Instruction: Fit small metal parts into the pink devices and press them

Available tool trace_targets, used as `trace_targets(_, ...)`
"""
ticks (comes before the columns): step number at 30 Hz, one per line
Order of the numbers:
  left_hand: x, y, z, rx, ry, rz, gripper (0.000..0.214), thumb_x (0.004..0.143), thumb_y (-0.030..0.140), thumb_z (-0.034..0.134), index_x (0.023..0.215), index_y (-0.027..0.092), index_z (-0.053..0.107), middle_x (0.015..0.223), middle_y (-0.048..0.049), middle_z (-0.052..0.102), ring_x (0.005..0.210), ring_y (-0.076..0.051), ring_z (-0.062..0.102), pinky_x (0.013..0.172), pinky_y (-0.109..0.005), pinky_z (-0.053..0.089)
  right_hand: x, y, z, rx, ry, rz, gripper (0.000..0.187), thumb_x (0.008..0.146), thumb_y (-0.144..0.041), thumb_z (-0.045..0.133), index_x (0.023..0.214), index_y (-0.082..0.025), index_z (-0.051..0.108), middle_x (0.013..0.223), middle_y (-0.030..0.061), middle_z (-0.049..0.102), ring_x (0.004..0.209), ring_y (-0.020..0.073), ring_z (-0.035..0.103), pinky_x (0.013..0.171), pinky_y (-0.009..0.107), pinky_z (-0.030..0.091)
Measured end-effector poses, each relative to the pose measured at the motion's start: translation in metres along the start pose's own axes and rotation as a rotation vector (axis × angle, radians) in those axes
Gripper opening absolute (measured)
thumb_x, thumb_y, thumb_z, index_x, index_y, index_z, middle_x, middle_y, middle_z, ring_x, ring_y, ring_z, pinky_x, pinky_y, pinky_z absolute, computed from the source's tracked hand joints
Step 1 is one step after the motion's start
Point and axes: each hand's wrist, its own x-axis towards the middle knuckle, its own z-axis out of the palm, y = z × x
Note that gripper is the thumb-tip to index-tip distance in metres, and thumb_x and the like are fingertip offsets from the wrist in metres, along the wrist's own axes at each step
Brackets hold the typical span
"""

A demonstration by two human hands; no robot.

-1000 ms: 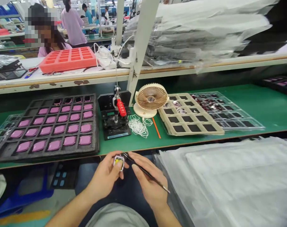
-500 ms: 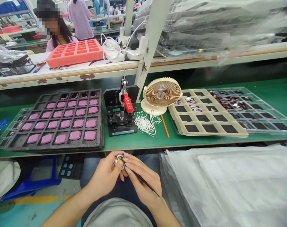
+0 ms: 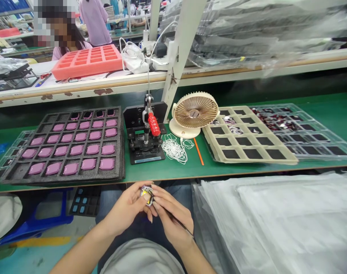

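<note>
Above my lap, just in front of the bench edge, my left hand (image 3: 130, 205) pinches a small watch case (image 3: 146, 193) with its open side up. Yellow and whitish parts show inside it, and the left thumb lies on its edge. My right hand (image 3: 173, 215) is closed around thin black tweezers (image 3: 179, 221), whose tip reaches into the case. The fingers of both hands nearly meet at the case and hide part of it. What exactly the tip touches is too small to tell.
On the green bench (image 3: 144, 173) stand a foam tray (image 3: 120, 167) of purple watch cases, a press with a red handle (image 3: 154, 125), a fan (image 3: 194, 112), a white cord (image 3: 175, 150), an orange stick (image 3: 199, 152) and a beige tray (image 3: 227, 158). Plastic-wrapped stacks (image 3: 276, 217) sit at right.
The watch case has tilted so more of its yellow inside faces me. The tweezers stay at it, with both hands in nearly the same place. The view has shifted slightly.
</note>
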Motion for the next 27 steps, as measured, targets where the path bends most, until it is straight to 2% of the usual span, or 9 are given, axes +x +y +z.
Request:
trace_targets(4, 0.0, 0.002, -0.004, -0.171, -0.057, -0.069, 0.033, 0.102, 0.033, 0.067, 0.128, 0.013, 0.069, 0.099, -0.0137, 0.074, 0.083, -0.026, 0.076, 0.068, -0.034, 0.058, 0.003, 0.003, 0.003, 0.126, 0.09, 0.079, 0.047, 0.094, 0.004, 0.065, 0.121, -0.031, 0.08, 0.122, 0.0064, 0.08, 0.121, 0.0319, 0.075, 0.105, 0.056, 0.062)
trace_targets(9, 0.001, 0.002, -0.001, -0.246, 0.012, -0.071, 0.025, 0.101, 0.022, 0.066, 0.123, 0.011, 0.071, 0.101, -0.0145, 0.076, 0.082, -0.025, 0.076, 0.065, -0.031, 0.055, -0.003, 0.004, 0.007, 0.346, 0.191, 0.238, 0.028, 0.096, -0.012, 0.074, 0.113, -0.033, 0.084, 0.117, 0.0059, 0.082, 0.117, 0.0324, 0.076, 0.104, 0.056, 0.063)
trace_targets(13, 0.005, -0.001, -0.002, -0.286, 0.052, -0.04, 0.028, 0.1, 0.021, 0.067, 0.126, 0.011, 0.069, 0.112, -0.0207, 0.078, 0.084, -0.025, 0.076, 0.066, -0.03, 0.054, 0.008, 0.002, 0.004, 0.42, 0.38, 0.37, 0.015, 0.095, -0.028, 0.08, 0.109, -0.03, 0.084, 0.118, 0.008, 0.082, 0.112, 0.0327, 0.078, 0.104, 0.057, 0.062)
trace_targets(15, 0.005, -0.002, -0.003, -0.291, 0.07, -0.042, 0.032, 0.1, 0.022, 0.068, 0.13, 0.01, 0.067, 0.117, -0.0235, 0.078, 0.083, -0.025, 0.076, 0.066, -0.03, 0.054, 0.029, 0.006, -0.003, 0.287, 0.521, 0.407, 0.018, 0.093, -0.033, 0.081, 0.11, -0.026, 0.084, 0.115, 0.0091, 0.082, 0.108, 0.0314, 0.079, 0.106, 0.055, 0.061)
trace_targets(17, 0.005, -0.003, -0.003, -0.283, 0.071, -0.066, 0.038, 0.1, 0.023, 0.069, 0.136, 0.011, 0.065, 0.121, -0.0251, 0.077, 0.087, -0.026, 0.077, 0.069, -0.032, 0.056, 0.058, 0.016, -0.014, 0.04, 0.632, 0.395, 0.024, 0.093, -0.037, 0.08, 0.113, -0.023, 0.083, 0.117, 0.0095, 0.081, 0.109, 0.0291, 0.079, 0.109, 0.051, 0.059)
trace_targets(20, 0.002, -0.008, -0.003, -0.264, 0.043, -0.108, 0.045, 0.1, 0.025, 0.071, 0.141, 0.01, 0.063, 0.128, -0.027, 0.075, 0.103, -0.032, 0.077, 0.084, -0.042, 0.06, 0.097, 0.039, -0.034, -0.325, 0.58, 0.388, 0.034, 0.092, -0.046, 0.076, 0.112, -0.019, 0.082, 0.115, 0.0111, 0.081, 0.107, 0.0277, 0.077, 0.104, 0.045, 0.059)
trace_targets(22, 0.0, -0.012, -0.005, -0.251, 0.03, -0.116, 0.047, 0.099, 0.026, 0.073, 0.142, 0.009, 0.064, 0.132, -0.0276, 0.074, 0.111, -0.035, 0.076, 0.096, -0.049, 0.058, 0.112, 0.053, -0.046, -0.446, 0.515, 0.417, 0.037, 0.089, -0.05, 0.074, 0.104, -0.017, 0.083, 0.107, 0.0126, 0.082, 0.096, 0.028, 0.077, 0.097, 0.044, 0.06)
trace_targets(25, -0.002, -0.017, -0.009, -0.237, 0.026, -0.111, 0.05, 0.097, 0.028, 0.076, 0.143, 0.011, 0.066, 0.135, -0.0263, 0.073, 0.111, -0.033, 0.076, 0.101, -0.049, 0.056, 0.115, 0.066, -0.056, -0.518, 0.533, 0.443, 0.042, 0.088, -0.054, 0.071, 0.1, -0.015, 0.082, 0.104, 0.0157, 0.081, 0.087, 0.0294, 0.074, 0.093, 0.048, 0.058)
trace_targets(27, -0.003, -0.019, -0.014, -0.239, 0.022, -0.108, 0.053, 0.095, 0.028, 0.079, 0.145, 0.014, 0.066, 0.133, -0.0249, 0.074, 0.108, -0.031, 0.076, 0.1, -0.047, 0.056, 0.11, 0.064, -0.058, -0.548, 0.542, 0.46, 0.045, 0.09, -0.057, 0.067, 0.099, -0.015, 0.081, 0.101, 0.0164, 0.08, 0.087, 0.031, 0.073, 0.093, 0.05, 0.057)
